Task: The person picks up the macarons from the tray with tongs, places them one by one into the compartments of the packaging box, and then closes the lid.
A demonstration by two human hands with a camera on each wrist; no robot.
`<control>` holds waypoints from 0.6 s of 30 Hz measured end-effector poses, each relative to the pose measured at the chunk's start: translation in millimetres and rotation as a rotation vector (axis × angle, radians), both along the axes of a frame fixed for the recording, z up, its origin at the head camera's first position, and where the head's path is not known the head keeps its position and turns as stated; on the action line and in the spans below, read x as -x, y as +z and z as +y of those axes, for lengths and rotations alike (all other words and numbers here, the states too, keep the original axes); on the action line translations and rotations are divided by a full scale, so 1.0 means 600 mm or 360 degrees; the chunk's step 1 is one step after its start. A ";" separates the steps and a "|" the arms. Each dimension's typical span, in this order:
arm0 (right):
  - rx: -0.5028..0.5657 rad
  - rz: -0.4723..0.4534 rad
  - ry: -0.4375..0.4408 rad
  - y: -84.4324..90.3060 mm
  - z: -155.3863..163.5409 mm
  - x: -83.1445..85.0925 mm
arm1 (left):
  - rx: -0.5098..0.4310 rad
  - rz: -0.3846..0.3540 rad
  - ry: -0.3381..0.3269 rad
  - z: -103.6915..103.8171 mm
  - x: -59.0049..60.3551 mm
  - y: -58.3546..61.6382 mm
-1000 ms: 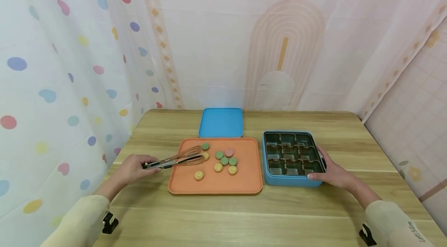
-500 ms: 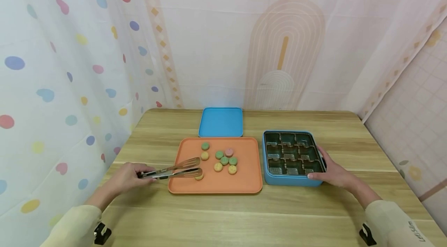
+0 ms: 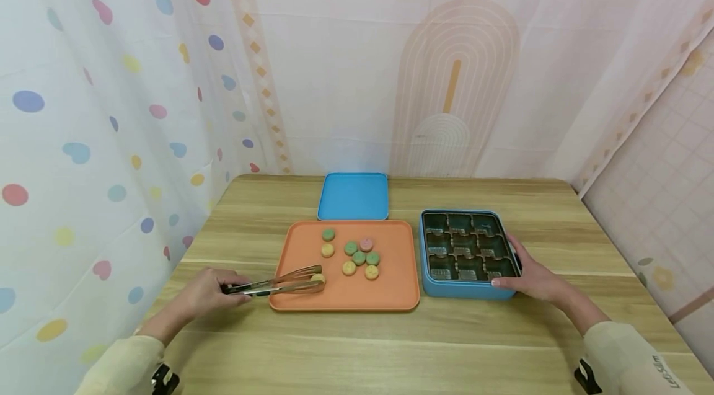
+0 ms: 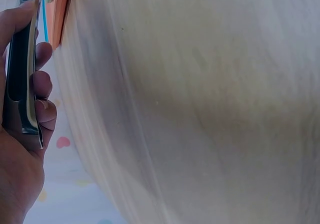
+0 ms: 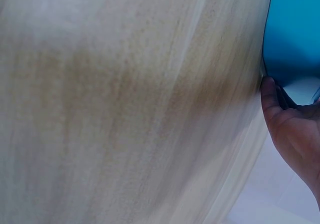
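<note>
My left hand (image 3: 207, 292) grips the dark handle of a pair of metal tongs (image 4: 19, 69), its fingers curled round it in the left wrist view. The tongs' slotted copper-coloured ends reach over the left front of an orange tray (image 3: 390, 297). Between the spread ends lies a yellow macaron-like cookie (image 3: 318, 278), partly hidden. My right hand (image 3: 532, 278) holds the near right corner of a blue box (image 3: 457, 289), thumb at the front rim and fingers along the right side. A dark insert (image 3: 463, 243) with several square compartments fills the box.
Several green cookies (image 3: 359, 257), more yellow ones (image 3: 349, 268) and a pink one (image 3: 365, 245) lie on the tray. Behind it is a flat blue lid (image 3: 354, 196). Patterned curtains (image 3: 334, 72) hang behind the wooden table (image 3: 357, 351).
The left hand and tongs have moved toward me, from beside the rear yellow cookie to the front left one, which now lies between the tongs' ends. The right hand has stayed on the box.
</note>
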State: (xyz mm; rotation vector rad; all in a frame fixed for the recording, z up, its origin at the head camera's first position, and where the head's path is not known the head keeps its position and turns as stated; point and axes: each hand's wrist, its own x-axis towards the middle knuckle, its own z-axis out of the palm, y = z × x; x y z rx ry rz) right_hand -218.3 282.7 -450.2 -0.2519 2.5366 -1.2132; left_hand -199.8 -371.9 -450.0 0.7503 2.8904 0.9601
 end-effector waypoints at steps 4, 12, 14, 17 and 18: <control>0.0012 0.0010 0.0000 -0.002 0.002 0.000 | -0.0018 -0.0004 -0.0015 0.000 0.001 0.000; 0.0026 0.0002 -0.0005 -0.004 0.001 0.001 | -0.0009 -0.0044 0.0045 0.003 0.003 0.003; 0.0026 0.0006 -0.0003 -0.003 0.000 0.001 | -0.0004 -0.0071 0.0077 0.003 0.003 0.002; 0.0032 0.0014 -0.0005 -0.003 0.000 0.000 | -0.0003 -0.0117 0.0122 0.003 0.004 0.001; 0.0031 0.0018 -0.0004 -0.002 0.000 -0.001 | -0.0006 -0.0131 0.0142 0.004 0.005 0.001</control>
